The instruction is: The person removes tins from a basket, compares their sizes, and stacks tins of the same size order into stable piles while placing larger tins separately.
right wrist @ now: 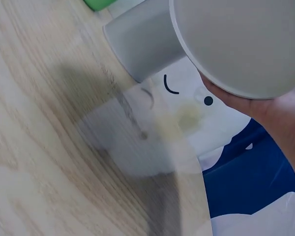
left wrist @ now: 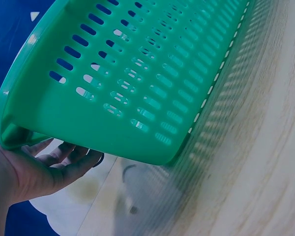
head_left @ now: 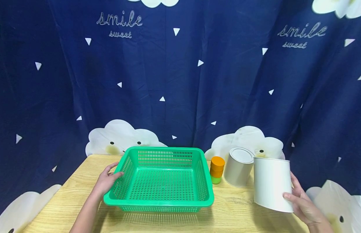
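Note:
A green plastic basket point(head_left: 164, 203) with slotted walls stands at the middle of the table, nothing inside it. My left hand point(head_left: 107, 178) grips its left rim, thumb over the top edge; in the left wrist view the fingers curl under the rim point(left wrist: 14, 93). On the right, my right hand point(head_left: 301, 199) holds a white cylindrical canister point(head_left: 272, 184) by its side, slightly tilted, with a shadow on the table below. The right wrist view shows the canister's round end point(right wrist: 246, 44) filling the upper right corner.
A second white canister point(head_left: 238, 171) stands upright behind the held one. Between it and the basket is a short stack of round orange pieces point(head_left: 217, 164) over a green one point(head_left: 216, 180). A dark blue curtain point(head_left: 157, 64) with clouds hangs behind the wooden table point(head_left: 233, 215).

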`<state>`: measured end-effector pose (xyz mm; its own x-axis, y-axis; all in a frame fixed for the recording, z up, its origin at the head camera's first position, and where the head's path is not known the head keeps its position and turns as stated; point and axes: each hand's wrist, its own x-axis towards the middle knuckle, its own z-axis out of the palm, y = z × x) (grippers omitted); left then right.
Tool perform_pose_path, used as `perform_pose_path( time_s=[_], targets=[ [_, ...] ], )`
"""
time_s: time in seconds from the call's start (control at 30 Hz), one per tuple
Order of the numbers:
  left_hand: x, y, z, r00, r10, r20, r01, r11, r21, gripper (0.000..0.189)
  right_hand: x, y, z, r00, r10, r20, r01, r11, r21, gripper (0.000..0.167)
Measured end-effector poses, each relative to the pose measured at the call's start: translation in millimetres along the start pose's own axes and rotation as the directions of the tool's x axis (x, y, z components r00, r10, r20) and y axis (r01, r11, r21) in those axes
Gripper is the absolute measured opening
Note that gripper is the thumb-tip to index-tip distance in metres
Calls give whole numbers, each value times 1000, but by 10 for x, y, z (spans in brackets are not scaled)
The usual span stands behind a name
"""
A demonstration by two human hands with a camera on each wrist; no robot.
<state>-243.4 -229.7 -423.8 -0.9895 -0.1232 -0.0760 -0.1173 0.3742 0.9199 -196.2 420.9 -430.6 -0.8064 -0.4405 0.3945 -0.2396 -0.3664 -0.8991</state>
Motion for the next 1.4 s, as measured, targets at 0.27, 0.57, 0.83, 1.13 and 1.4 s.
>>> perform_pose_path(
  time_s=[0.27, 0.57, 0.83, 1.13, 1.4],
  targets=[
    [-2, 1, 0, 1000, 10, -5, -10, 1000, -4, 64, -12, 57, -14, 979, -62, -195, 47, 996, -81, 76],
    [-5, -13, -8, 1000, 13, -5, -13, 1000, 0, 64, -14, 127, -122, 908, -50, -417, -11, 990, -144, 86],
    [-3, -10, -5, 1000, 10, -4, -11, 1000, -13, 65, -19, 346, -376, 837, -42, -546, -91, 973, -213, 96],
    [-3, -12, -1, 1000, 14, -4, -14, 1000, -15, 65, 24, 635, -735, 697, -26, -717, -288, 905, -313, 103],
    [-12, -10, 1, 1000, 13, -10, -13, 1000, -16, 64, 167, 611, -566, 627, -72, -775, -424, 804, -417, 107]
  ],
)
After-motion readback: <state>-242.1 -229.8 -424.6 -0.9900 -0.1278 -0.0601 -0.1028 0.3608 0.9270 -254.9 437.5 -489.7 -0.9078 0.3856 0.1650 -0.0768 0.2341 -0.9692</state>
